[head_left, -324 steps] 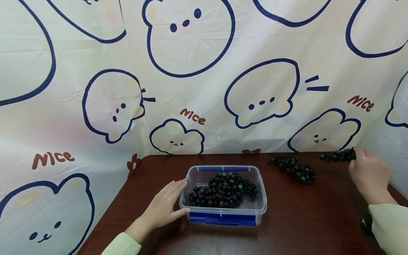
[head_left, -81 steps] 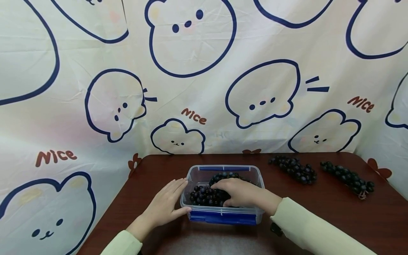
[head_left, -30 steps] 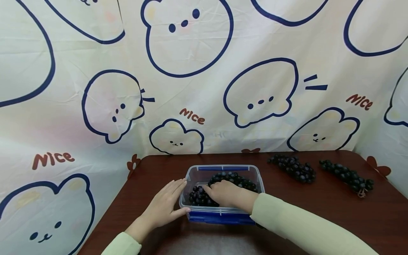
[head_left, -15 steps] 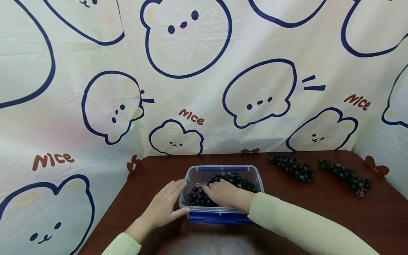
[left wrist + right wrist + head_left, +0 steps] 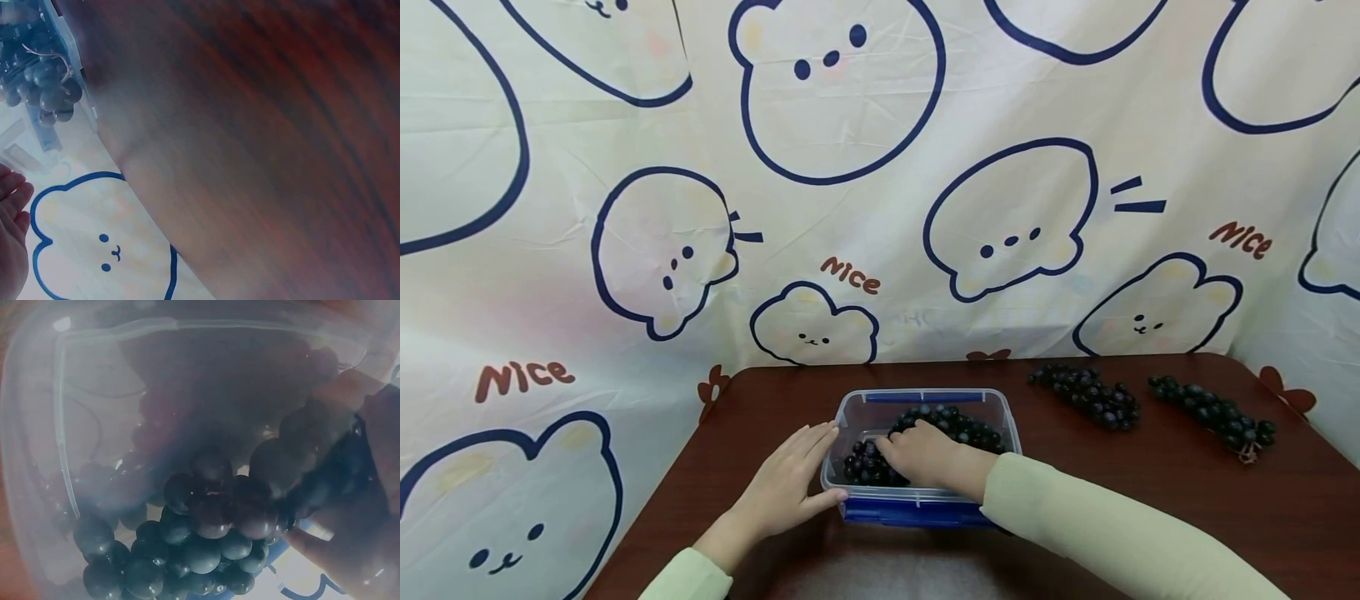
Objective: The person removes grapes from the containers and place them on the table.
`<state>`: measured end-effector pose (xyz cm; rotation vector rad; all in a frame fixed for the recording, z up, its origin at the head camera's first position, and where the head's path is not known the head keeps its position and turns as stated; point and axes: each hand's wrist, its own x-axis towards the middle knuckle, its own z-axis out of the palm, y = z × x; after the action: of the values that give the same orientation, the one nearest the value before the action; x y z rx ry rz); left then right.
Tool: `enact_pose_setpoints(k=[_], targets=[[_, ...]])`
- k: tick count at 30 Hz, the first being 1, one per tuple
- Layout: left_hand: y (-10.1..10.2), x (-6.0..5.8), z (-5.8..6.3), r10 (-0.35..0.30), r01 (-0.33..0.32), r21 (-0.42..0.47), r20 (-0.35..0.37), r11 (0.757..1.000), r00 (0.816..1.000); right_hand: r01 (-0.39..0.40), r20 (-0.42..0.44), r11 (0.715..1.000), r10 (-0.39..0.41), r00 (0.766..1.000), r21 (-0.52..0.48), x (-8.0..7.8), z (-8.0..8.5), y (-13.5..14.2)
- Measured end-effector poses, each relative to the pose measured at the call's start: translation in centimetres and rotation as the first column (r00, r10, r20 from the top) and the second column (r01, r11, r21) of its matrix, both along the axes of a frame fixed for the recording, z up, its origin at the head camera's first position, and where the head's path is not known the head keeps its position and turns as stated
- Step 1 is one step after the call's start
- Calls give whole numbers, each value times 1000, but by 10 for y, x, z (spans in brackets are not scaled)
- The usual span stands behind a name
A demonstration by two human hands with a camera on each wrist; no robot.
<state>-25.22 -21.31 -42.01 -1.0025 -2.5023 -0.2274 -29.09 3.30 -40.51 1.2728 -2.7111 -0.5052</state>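
Note:
A clear plastic box [image 5: 917,493] with blue latches holds dark grapes. My right hand [image 5: 925,454] reaches into it and grips a bunch of grapes [image 5: 871,465] near the front; part of that bunch is hidden beneath the hand. In the right wrist view, thumb and fingers lie around the grapes [image 5: 294,450]. Another bunch [image 5: 955,419] lies behind the hand, inside the box. My left hand [image 5: 786,483] rests against the box's left side, fingers straight and thumb at the front corner. Only its fingers and part of the palm [image 5: 12,231] show in the left wrist view.
Two more bunches lie on the brown table [image 5: 790,567] at the back right: one nearer the box [image 5: 1090,398], the other farther right [image 5: 1213,411] with its stem showing. A pale curtain [image 5: 895,225] printed with bears hangs behind the table.
Earlier my right hand held a bunch at the far right; that bunch now lies on the table. The hand has since entered the box and shifted slightly left. My left hand has stayed put.

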Motion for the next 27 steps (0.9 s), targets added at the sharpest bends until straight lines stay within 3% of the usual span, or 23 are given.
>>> enact_pose_setpoints(k=[10,27], targets=[[0,-1,-2,-1,1,-1,-5,1000,1000,8,10,1000,-8,1000,1,-3,0,0],[0,-1,-2,-1,1,6,-4,1000,1000,-88,-44,994,85,995,-69,-3,7,5]])
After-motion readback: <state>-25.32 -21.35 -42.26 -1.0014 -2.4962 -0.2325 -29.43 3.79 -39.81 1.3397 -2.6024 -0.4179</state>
